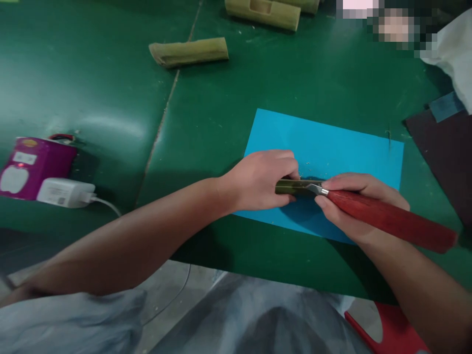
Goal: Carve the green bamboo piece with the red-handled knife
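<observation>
My left hand (263,177) is wrapped round a short green bamboo piece (289,186), which lies crosswise above a blue sheet (332,135). In my right hand (363,196) is a carving knife (387,219) with a long red wooden handle and a small metal blade. The blade rests against the bamboo's upper surface near its right end. Part of the bamboo is hidden under my left fingers. Small shavings are scattered on the sheet just beyond it.
A cut bamboo piece (190,52) lies further back, and a notched one (263,14) at the far edge. To the left is a purple box (55,160) with a white charger (66,192) and cable. A dark board (442,152) and a person's white sleeve (453,54) are at right.
</observation>
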The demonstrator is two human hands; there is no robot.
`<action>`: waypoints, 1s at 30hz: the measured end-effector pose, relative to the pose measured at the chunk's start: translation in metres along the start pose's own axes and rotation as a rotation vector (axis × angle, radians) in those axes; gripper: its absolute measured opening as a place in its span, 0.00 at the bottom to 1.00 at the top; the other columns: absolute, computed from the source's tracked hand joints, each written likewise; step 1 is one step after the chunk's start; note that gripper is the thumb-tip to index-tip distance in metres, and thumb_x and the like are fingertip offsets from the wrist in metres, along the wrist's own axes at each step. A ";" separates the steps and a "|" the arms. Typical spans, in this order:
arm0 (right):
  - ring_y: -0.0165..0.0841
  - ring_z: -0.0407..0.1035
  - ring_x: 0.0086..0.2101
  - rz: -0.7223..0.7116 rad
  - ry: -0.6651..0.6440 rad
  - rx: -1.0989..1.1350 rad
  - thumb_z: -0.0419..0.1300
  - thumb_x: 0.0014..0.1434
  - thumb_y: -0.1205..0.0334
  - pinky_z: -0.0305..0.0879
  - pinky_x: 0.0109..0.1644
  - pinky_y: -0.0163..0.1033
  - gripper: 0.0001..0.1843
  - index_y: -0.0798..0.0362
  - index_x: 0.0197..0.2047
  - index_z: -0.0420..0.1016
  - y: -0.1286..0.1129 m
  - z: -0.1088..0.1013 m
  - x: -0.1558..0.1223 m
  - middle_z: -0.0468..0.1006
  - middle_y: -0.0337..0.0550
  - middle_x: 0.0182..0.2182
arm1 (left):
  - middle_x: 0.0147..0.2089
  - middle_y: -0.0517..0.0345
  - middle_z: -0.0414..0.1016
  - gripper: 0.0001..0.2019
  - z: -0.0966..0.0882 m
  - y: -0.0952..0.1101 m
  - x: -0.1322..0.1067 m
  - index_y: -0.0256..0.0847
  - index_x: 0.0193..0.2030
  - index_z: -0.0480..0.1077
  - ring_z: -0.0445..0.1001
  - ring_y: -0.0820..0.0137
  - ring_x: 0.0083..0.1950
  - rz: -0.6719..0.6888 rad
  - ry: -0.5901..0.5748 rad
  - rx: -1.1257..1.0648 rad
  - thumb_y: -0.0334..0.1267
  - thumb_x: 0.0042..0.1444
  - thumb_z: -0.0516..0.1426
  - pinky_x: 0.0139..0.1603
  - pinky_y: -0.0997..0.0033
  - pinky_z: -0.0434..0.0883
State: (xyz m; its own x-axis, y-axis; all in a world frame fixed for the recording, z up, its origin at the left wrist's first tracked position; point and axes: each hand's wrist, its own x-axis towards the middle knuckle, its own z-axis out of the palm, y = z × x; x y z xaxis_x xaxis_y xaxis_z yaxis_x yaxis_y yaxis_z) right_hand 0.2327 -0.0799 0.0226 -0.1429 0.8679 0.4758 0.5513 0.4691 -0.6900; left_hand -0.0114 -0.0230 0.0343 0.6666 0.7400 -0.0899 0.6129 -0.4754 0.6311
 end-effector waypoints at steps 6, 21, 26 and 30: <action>0.40 0.86 0.35 0.009 -0.029 0.026 0.77 0.65 0.56 0.88 0.43 0.47 0.06 0.39 0.44 0.87 0.002 -0.001 -0.001 0.91 0.38 0.39 | 0.44 0.58 0.79 0.06 -0.001 0.001 0.001 0.42 0.44 0.77 0.77 0.67 0.46 -0.005 -0.028 -0.007 0.36 0.62 0.67 0.42 0.68 0.65; 0.37 0.83 0.33 -0.040 -0.013 -0.040 0.73 0.62 0.58 0.82 0.36 0.44 0.07 0.40 0.42 0.80 0.007 0.000 0.003 0.88 0.36 0.36 | 0.44 0.58 0.79 0.06 -0.003 0.001 -0.001 0.41 0.44 0.76 0.76 0.67 0.46 0.014 -0.014 0.023 0.34 0.62 0.66 0.43 0.67 0.65; 0.36 0.81 0.30 -0.054 -0.012 0.007 0.71 0.60 0.65 0.79 0.32 0.43 0.10 0.41 0.40 0.76 0.007 -0.003 0.006 0.86 0.36 0.34 | 0.44 0.58 0.79 0.05 -0.003 -0.001 -0.001 0.41 0.44 0.77 0.76 0.67 0.46 0.040 -0.014 0.013 0.34 0.63 0.67 0.45 0.67 0.66; 0.36 0.80 0.29 -0.077 -0.009 0.030 0.70 0.59 0.67 0.77 0.30 0.43 0.12 0.40 0.39 0.75 0.004 -0.005 0.008 0.84 0.35 0.32 | 0.44 0.58 0.80 0.06 -0.003 -0.001 -0.001 0.41 0.44 0.77 0.76 0.67 0.46 0.044 -0.009 0.011 0.34 0.62 0.67 0.45 0.68 0.66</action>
State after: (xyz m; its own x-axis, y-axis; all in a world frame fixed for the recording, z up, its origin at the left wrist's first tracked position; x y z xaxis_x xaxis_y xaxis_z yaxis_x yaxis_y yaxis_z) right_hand 0.2377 -0.0716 0.0267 -0.1916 0.8307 0.5228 0.5135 0.5388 -0.6679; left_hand -0.0141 -0.0217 0.0357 0.6968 0.7140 -0.0689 0.5874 -0.5129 0.6261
